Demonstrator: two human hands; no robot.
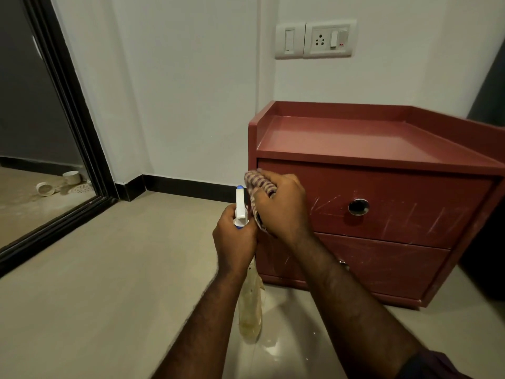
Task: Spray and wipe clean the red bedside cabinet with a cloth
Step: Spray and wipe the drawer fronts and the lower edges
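Observation:
The red bedside cabinet [382,203] stands on the floor against the white wall, right of centre, with two scratched drawer fronts and a round metal pull [358,207]. My left hand [235,243] grips the neck of a spray bottle [250,305] with a white and blue nozzle, its clear body hanging below. My right hand [281,207] holds a bunched striped cloth [258,183], just left of the cabinet's upper drawer. Both hands are close together, touching near the nozzle.
A black-framed doorway [79,127] opens at the left onto a lower floor with white pipe fittings [58,183]. A switch and socket plate [317,39] sits on the wall above the cabinet. Beige floor tiles [95,283] spread left of my arms.

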